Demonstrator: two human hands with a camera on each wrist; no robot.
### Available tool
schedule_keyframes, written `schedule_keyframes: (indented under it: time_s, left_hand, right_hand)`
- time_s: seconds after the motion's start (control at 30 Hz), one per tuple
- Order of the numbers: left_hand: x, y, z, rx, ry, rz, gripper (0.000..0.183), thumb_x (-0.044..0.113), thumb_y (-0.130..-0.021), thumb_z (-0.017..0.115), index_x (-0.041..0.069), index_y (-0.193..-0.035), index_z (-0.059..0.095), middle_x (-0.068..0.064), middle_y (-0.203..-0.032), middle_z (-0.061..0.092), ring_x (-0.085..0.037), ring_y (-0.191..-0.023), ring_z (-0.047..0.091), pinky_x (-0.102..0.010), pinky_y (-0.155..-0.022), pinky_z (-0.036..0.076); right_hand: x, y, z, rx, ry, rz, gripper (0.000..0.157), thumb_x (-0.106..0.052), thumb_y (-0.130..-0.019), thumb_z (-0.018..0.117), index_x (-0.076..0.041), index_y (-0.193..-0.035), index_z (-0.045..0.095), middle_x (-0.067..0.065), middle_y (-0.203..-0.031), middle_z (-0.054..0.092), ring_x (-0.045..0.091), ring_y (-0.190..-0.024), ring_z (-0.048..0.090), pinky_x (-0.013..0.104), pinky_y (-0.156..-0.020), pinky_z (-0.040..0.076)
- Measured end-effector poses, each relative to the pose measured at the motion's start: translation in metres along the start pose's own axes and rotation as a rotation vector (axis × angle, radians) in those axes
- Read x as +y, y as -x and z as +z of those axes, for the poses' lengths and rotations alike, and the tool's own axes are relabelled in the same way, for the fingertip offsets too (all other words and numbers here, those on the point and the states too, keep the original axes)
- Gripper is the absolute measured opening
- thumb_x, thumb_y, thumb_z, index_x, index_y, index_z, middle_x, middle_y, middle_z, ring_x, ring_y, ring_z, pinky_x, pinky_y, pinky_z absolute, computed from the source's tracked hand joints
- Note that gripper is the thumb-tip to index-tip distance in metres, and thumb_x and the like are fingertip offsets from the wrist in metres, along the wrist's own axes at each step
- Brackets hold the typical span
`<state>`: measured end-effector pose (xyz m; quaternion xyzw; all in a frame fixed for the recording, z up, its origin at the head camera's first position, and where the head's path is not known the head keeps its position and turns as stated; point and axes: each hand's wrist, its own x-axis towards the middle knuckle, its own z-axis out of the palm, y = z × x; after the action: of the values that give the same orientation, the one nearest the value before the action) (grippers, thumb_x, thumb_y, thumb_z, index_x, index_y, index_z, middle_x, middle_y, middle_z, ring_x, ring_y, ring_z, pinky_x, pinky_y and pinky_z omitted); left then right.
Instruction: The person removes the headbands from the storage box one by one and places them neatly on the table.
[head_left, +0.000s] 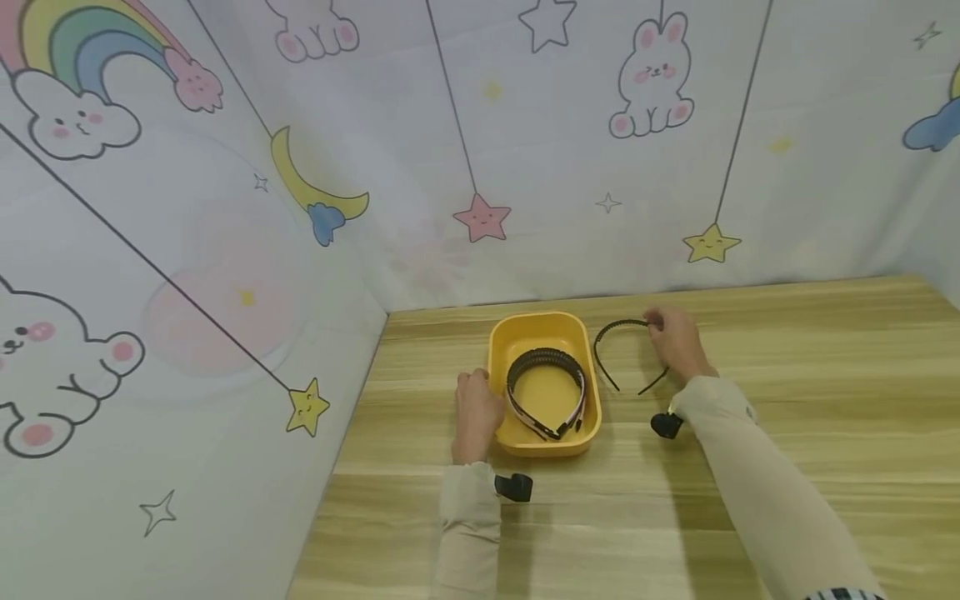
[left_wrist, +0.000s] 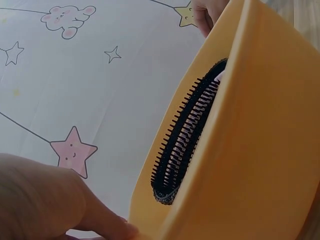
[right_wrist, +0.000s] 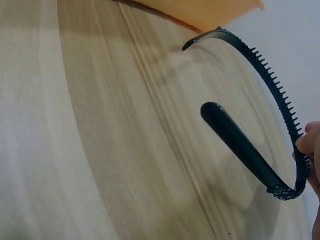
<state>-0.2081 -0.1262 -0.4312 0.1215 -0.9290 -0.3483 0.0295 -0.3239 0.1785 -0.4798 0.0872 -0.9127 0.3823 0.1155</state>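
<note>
A yellow plastic bin (head_left: 588, 358) stands on the table, and my left hand (head_left: 478, 412) grips its left side. In the left wrist view the thumb (left_wrist: 107, 220) presses at the bin's rim. Several toothed headbands (head_left: 546, 357), black with some pink, lie nested together inside the bin. Right of the bin, my right hand (head_left: 678, 342) pinches a thin black headband (right_wrist: 240, 145) at its toothed curve. The headband's two ends point toward the person, and the right wrist view shows its shadow on the wood.
The table (head_left: 810, 400) has a pale wood grain. A white cloth backdrop (head_left: 570, 150) printed with bunnies and stars rises behind it, and another printed side (head_left: 210, 250) borders the left. Black wrist mounts (head_left: 666, 425) sit at both sleeves.
</note>
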Motion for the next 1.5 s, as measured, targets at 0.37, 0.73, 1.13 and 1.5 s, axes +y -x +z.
schedule_keyframes:
  time_s: [0.37,0.73,1.13,1.5]
  left_hand:
    - [0.000,0.001,0.000,-0.002,0.002,-0.002,0.039,-0.004,-0.082,0.057,-0.003,-0.121,0.055,-0.021,-0.116,0.047,-0.032,-0.105,0.049,-0.040,-0.089,0.044]
    - [0.001,0.001,0.000,0.004,-0.009,0.010,0.039,-0.004,-0.082,0.055,-0.004,-0.121,0.055,-0.021,-0.115,0.048,-0.032,-0.105,0.048,-0.040,-0.091,0.043]
    - [-0.001,0.001,-0.001,0.020,-0.008,0.025,0.039,-0.004,-0.081,0.054,-0.004,-0.120,0.055,-0.021,-0.114,0.049,-0.032,-0.105,0.048,-0.040,-0.092,0.042]
    - [0.000,0.001,0.000,0.005,-0.010,0.000,0.039,-0.004,-0.081,0.055,-0.003,-0.120,0.055,-0.020,-0.116,0.048,-0.031,-0.107,0.048,-0.040,-0.092,0.041]
  right_hand:
    - [0.009,-0.002,0.012,-0.013,0.015,0.028,0.024,0.001,-0.090,0.049,0.007,-0.111,0.058,0.025,-0.108,0.060,0.038,-0.101,0.055,0.049,-0.085,0.044]
    - [0.014,-0.001,0.017,0.003,0.028,-0.026,0.022,0.003,-0.088,0.049,0.007,-0.107,0.059,0.026,-0.104,0.061,0.039,-0.096,0.056,0.050,-0.081,0.045]
    - [0.012,-0.003,0.017,-0.015,0.046,-0.037,0.022,0.003,-0.088,0.050,0.008,-0.108,0.059,0.026,-0.105,0.061,0.040,-0.098,0.056,0.050,-0.083,0.045]
    - [0.016,-0.006,0.016,-0.065,0.049,-0.039,0.023,0.003,-0.088,0.049,0.008,-0.109,0.057,0.027,-0.106,0.059,0.041,-0.099,0.054,0.051,-0.085,0.042]
